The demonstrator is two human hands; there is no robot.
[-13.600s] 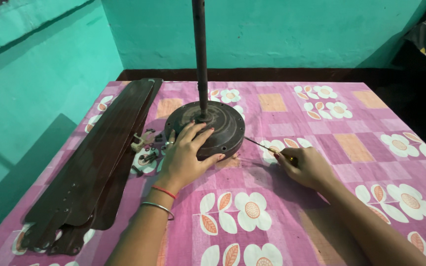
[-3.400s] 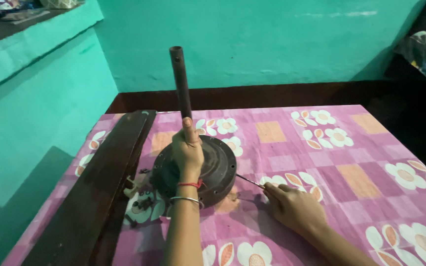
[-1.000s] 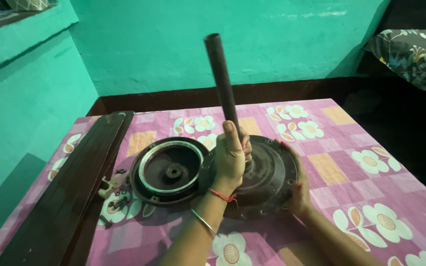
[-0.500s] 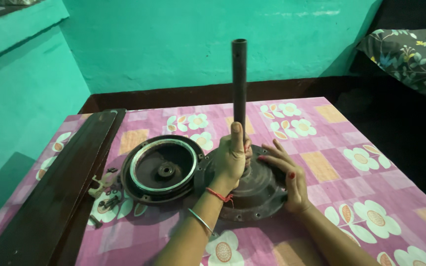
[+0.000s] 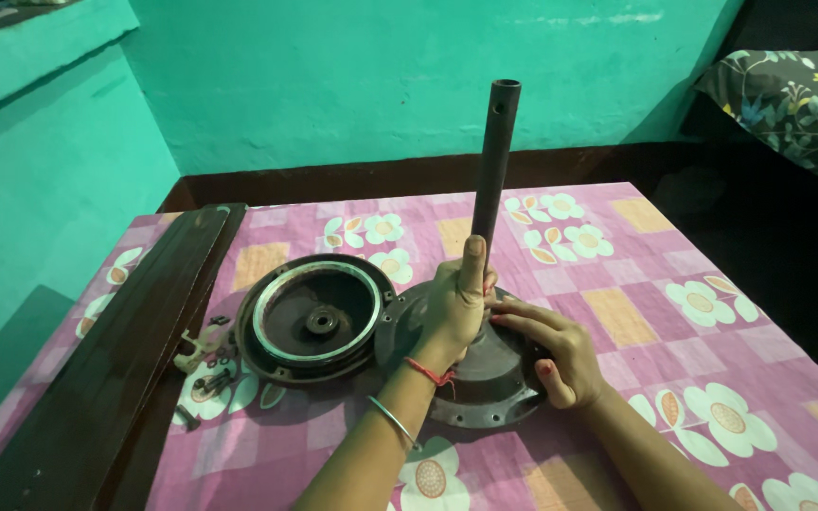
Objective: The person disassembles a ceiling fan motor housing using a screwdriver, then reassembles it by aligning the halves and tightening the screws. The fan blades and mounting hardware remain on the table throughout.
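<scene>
My left hand (image 5: 454, 308) grips the lower part of a dark metal rod (image 5: 495, 156) that stands nearly upright from a round dark fan motor cover (image 5: 485, 390). My right hand (image 5: 551, 347) rests flat on the top of that cover, fingers spread, just right of the rod. To the left lies the other half of the fan motor housing (image 5: 312, 317), open side up, with a pale metal ring and a hub in its middle. Both halves lie on a pink flowered cloth (image 5: 617, 312).
Long dark fan blades (image 5: 106, 369) lie stacked along the cloth's left side. Loose screws and small fittings (image 5: 203, 364) sit between the blades and the open housing. A turquoise wall stands behind; a flowered cushion (image 5: 792, 99) lies at the far right.
The cover with its rod was lifted off the housing and set down to its right. In the last half second the rod tipped slightly right and my right hand slid closer to it.
</scene>
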